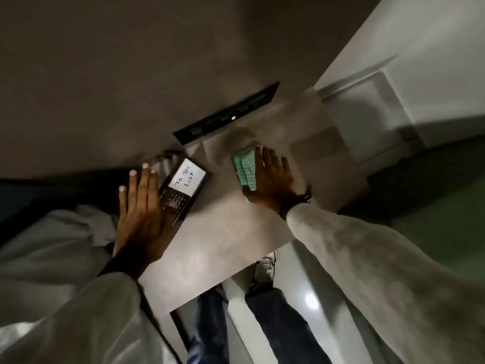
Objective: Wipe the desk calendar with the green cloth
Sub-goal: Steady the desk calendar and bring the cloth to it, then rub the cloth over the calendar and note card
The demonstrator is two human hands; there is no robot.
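While the right hand (273, 179) lies palm-down on the green cloth (245, 166), the left hand (139, 214) hangs flat and open over the calendar's (183, 187) near-left edge, fingers straight and together, gripping nothing. Whether the left palm touches the calendar cannot be told; it covers the frame's lower-left corner. The right hand's fingers are spread across the cloth with the thumb along its near edge, pressing it to the table (223, 232) rather than closing round it. A dark band (296, 203) circles the right wrist, just above a pale sleeve (367, 258); the left arm wears the same pale sleeve (78, 311).

The calendar is a dark-framed board lying tilted near the table's left side. Its far half bears a white panel (187, 177) handwritten "To Do List"; its near half shows a dark grid of small marks, too blurred to read. The cloth sits to the right of the calendar, apart from it, with bare tabletop between them.

Beyond both, a long dark strip (228, 114) lies at the table's far edge against a grey wall. A pale block (393, 88) stands at the right. Below the table's near edge, blue trouser legs (210, 324) and a grey shoe (262, 271) stand on a shiny floor.
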